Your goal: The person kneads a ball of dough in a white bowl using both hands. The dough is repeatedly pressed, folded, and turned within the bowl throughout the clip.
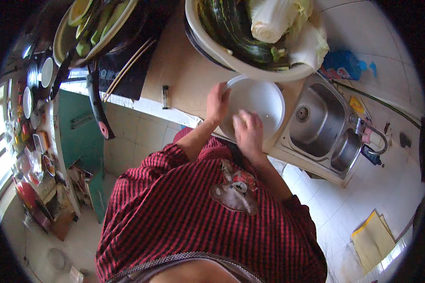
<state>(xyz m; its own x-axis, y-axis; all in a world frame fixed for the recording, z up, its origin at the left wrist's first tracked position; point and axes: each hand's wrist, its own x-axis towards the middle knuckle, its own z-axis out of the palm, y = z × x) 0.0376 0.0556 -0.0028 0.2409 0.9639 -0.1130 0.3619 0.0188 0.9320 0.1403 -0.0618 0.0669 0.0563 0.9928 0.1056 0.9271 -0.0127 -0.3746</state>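
Observation:
A white bowl (267, 92) rests near the front edge of the light brown countertop (194, 76). My left hand (217, 102) holds its left rim, fingers bent over the edge. Over the bowl's near side is my right hand (248, 132), motion-blurred with bent fingers; whether anything lies under them is hidden. Just behind the bowl stands a large white basin (269, 75). It holds a dark green striped squash (230, 32) and pale cabbages (269, 30) with cut stem ends.
To the right is a stainless steel double sink (317, 116) with a curved faucet (379, 141). At left, a black pan handle (99, 106) juts past the counter edge beside wooden chopsticks (129, 70). A small clear lighter (165, 97) lies on the counter.

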